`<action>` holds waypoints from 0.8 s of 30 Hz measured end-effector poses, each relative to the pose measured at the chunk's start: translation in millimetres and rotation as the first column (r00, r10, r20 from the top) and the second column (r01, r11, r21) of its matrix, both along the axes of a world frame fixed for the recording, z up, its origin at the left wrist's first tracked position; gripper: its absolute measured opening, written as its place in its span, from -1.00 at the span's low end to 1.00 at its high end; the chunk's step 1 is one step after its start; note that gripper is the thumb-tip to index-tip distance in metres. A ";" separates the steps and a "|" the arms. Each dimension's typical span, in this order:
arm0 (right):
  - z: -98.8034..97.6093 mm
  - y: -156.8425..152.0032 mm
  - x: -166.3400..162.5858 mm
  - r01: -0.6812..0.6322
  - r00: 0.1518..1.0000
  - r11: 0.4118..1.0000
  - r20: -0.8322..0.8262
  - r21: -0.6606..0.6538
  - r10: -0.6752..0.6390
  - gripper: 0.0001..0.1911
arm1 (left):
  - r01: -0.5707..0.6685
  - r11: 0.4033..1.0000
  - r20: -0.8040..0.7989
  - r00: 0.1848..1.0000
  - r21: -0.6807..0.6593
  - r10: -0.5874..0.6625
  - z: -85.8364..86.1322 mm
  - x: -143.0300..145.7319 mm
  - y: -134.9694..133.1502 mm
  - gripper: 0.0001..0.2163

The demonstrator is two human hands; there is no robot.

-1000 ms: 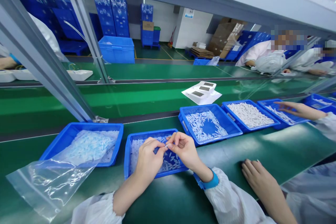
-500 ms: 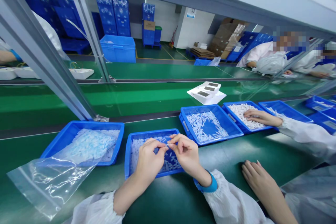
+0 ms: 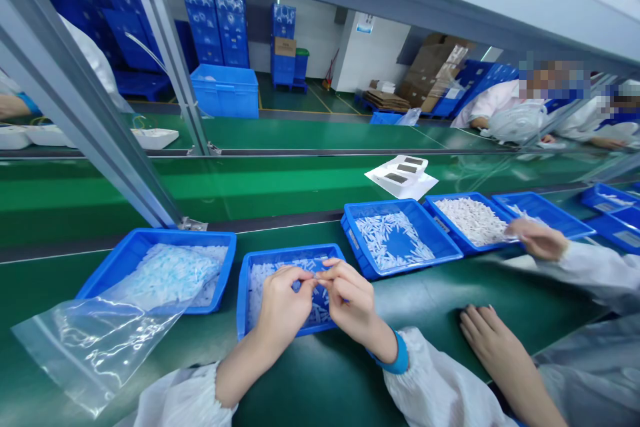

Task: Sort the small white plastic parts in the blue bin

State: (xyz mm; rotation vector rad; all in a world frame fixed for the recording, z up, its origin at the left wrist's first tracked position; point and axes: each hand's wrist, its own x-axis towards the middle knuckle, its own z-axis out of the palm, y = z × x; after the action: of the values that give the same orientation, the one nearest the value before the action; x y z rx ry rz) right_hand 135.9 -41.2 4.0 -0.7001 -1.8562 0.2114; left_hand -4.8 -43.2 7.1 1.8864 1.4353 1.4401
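Over a blue tray (image 3: pixel 242 307) of small whitish plastic pieces, my left hand (image 3: pixel 285 303) and my right hand (image 3: pixel 353 297) meet at the fingertips. Both are closed in a pinch on one tiny pale plastic piece (image 3: pixel 315 275), mostly hidden by the fingers. A blue band circles my right wrist. To the left stands another blue tray (image 3: pixel 95 280), holding more pieces and an opened clear plastic bag (image 3: pixel 100 340) with pale blue parts; the bag's mouth hangs over the tray's front rim.
More blue trays (image 3: pixel 453 255) with white parts line the bench to the right. A co-worker's hand (image 3: pixel 540 238) is near them; another hand (image 3: pixel 500 347) rests on the green bench. White sheets (image 3: pixel 400 177) lie on the belt behind. A metal post (image 3: pixel 95 100) rises at left.
The co-worker's hand has left the tray of white parts and moved right, now blurred. The white sheets have shifted right along the belt. My right hand has turned slightly, fingertips still meeting my left.
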 end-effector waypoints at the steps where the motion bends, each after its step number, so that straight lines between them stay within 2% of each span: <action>1: 0.0 -0.2 0.0 -0.012 1.000 0.999 -0.019 -0.048 0.011 -0.63 | 0.003 1.000 -0.010 1.000 0.007 -0.002 -0.6 0.0 0.2 -0.87; 4: 0.1 -0.1 -0.5 -0.029 0.995 0.975 -0.102 -0.220 0.007 -0.60 | 0.006 0.999 -0.040 0.999 0.043 -0.005 -2.7 0.2 1.0 -0.86; 7: 1.3 0.8 -2.0 -0.062 0.978 0.924 -0.206 -0.377 -0.018 -0.58 | 0.018 0.994 -0.067 0.998 0.104 -0.011 -4.4 0.9 1.1 -0.84; 10: 2.3 1.6 -3.3 -0.119 0.955 0.873 -0.296 -0.472 -0.030 -0.54 | 0.028 0.988 -0.083 0.996 0.152 -0.015 -5.5 1.7 0.5 -0.82; 19: 0.7 3.2 -3.5 -0.152 0.951 0.831 -0.308 -0.534 -0.024 -0.55 | 0.062 0.975 -0.134 0.990 0.214 -0.034 -7.7 2.4 0.2 -0.78; 21: 1.4 5.3 -3.3 -0.170 0.944 0.808 -0.329 -0.564 -0.030 -0.55 | 0.062 0.974 -0.128 0.991 0.216 -0.035 -7.2 2.6 0.8 -0.78; 24: 2.4 9.7 -1.4 -0.279 0.896 0.752 -0.444 -0.598 -0.020 -0.52 | 0.063 0.972 -0.088 0.995 0.226 -0.044 -4.6 3.0 1.6 -0.81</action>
State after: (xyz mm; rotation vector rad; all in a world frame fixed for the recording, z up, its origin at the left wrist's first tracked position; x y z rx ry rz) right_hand 134.5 -31.5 6.4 -0.8992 -1.3804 1.0705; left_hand -1.8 -41.6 2.5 2.1288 1.2895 1.5769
